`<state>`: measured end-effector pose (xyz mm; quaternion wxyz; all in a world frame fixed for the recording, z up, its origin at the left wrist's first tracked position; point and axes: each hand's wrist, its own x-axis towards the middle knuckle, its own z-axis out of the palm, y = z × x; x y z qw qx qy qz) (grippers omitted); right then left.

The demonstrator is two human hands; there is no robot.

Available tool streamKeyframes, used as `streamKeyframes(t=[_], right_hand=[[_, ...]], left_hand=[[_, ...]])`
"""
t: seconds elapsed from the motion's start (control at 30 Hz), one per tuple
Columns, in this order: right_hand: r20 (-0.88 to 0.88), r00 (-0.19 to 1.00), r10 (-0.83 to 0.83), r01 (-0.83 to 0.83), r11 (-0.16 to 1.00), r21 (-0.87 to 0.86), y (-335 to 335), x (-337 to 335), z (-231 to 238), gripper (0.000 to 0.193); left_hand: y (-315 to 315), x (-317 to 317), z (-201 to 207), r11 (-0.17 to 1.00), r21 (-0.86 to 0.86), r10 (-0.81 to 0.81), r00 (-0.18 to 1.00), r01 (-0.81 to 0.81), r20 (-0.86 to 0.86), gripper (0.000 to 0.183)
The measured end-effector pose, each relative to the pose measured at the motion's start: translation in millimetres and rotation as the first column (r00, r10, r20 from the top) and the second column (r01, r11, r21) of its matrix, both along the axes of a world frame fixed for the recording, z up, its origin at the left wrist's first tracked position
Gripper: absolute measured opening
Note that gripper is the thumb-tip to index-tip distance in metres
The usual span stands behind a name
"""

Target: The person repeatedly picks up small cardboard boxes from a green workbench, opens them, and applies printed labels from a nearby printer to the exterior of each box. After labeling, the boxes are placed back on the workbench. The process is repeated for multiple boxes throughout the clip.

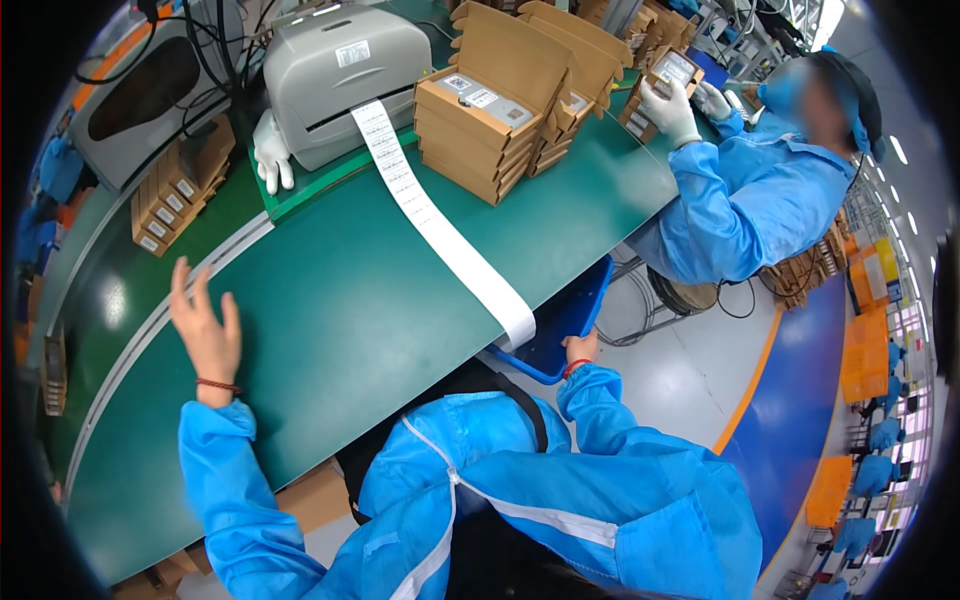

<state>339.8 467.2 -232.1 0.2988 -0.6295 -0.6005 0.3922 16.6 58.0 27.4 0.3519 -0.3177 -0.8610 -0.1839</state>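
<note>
My left hand (208,332) is raised over the left part of the green table, fingers spread, holding nothing. Below the table's front edge, my right hand (581,350) grips the rim of a blue plastic bin (598,285), which is partly hidden under the tabletop. A long strip of white labels (425,220) runs out of a grey label printer (345,75) across the table. Its free end curls over the edge and hangs at the bin. Neither hand touches the strip.
Stacked open cardboard boxes (470,145) stand right of the printer, and a white glove (272,155) hangs beside it. More boxes (175,200) sit at the far left beyond a metal rail (150,325). A co-worker (755,190) in blue, wearing white gloves, holds a box at right.
</note>
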Motion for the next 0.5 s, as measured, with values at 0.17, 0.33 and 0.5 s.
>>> streamKeyframes(t=[0.17,0.33,0.5], right_hand=[[-0.152,0.987,0.048,-0.041,0.998,0.053,-8.6,-30.0,-18.7,0.05],[-0.195,0.973,0.122,-0.204,0.851,-0.484,-55.2,-31.9,49.6,0.059],[-0.051,0.96,0.274,-0.176,0.74,0.65,-7.0,-30.4,189.8,0.053]], left_hand=[[82.8,21.2,10.6,0.971,-0.055,-0.226,0.971,0.231,0.084,0.031],[121.4,32.0,17.9,0.906,-0.077,-0.394,0.894,0.417,0.212,0.032],[162.3,38.7,18.5,0.786,0.033,-0.589,0.732,0.618,0.343,0.044]])
